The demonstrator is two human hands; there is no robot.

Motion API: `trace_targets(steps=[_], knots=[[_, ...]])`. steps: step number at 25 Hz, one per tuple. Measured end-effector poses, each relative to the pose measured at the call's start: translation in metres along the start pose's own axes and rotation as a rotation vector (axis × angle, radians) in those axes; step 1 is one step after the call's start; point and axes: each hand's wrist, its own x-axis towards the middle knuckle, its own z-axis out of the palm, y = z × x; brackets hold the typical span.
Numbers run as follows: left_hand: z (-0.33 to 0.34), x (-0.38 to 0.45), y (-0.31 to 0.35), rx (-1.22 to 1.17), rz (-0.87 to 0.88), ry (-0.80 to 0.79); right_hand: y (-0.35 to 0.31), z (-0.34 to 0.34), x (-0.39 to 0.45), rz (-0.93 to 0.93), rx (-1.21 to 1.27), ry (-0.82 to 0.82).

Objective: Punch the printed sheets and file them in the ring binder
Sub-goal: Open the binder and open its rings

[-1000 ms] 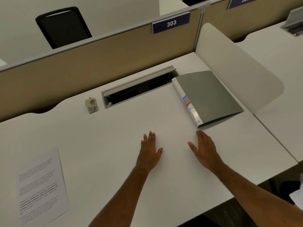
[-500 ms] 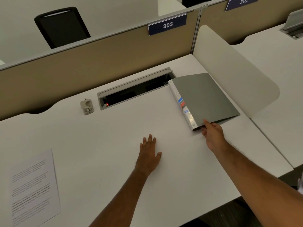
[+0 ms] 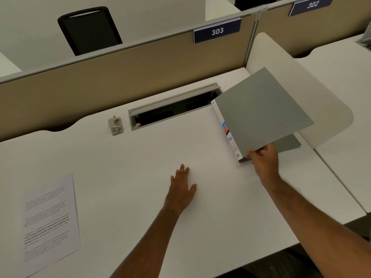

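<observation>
— What do you see on the left side?

— At the far left of the white surface, near its front edge, lies a white printed sheet of paper with blocks of black text. It lies flat and well apart from both my hands. Further back there is a small beige metal hole punch, just beside the grey open cable tray that is sunk into the surface.

— And your left hand?

— My left hand rests flat on the surface in the middle, palm down, fingers straight and slightly spread. It holds nothing.

— Where is the binder?

— The grey ring binder with a white spine label is on the right, near the cream rounded side divider. My right hand pinches the near corner of its front cover, thumb on top. The cover is lifted up at an angle, the back cover lies on the surface. Behind, the beige partition carries a blue number plate "303".
</observation>
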Motion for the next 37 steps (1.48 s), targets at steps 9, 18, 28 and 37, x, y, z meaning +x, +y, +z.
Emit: trace_targets(steps=[9, 18, 28, 37], knots=[[-0.024, -0.012, -0.007, -0.251, -0.088, 0.069, 0.007, 0.016, -0.048, -0.284, -0.581, -0.155], [-0.073, -0.024, -0.007, -0.62, -0.12, 0.243, 0.002, 0.044, -0.096, -0.756, -0.74, -0.385], [-0.162, -0.057, -0.018, -1.252, -0.182, 0.265, 0.023, 0.097, -0.15, -0.902, -0.981, -0.613], [-0.185, -0.109, -0.082, -1.048, -0.146, 0.325, 0.034, 0.135, -0.197, -1.027, -1.011, -0.77]])
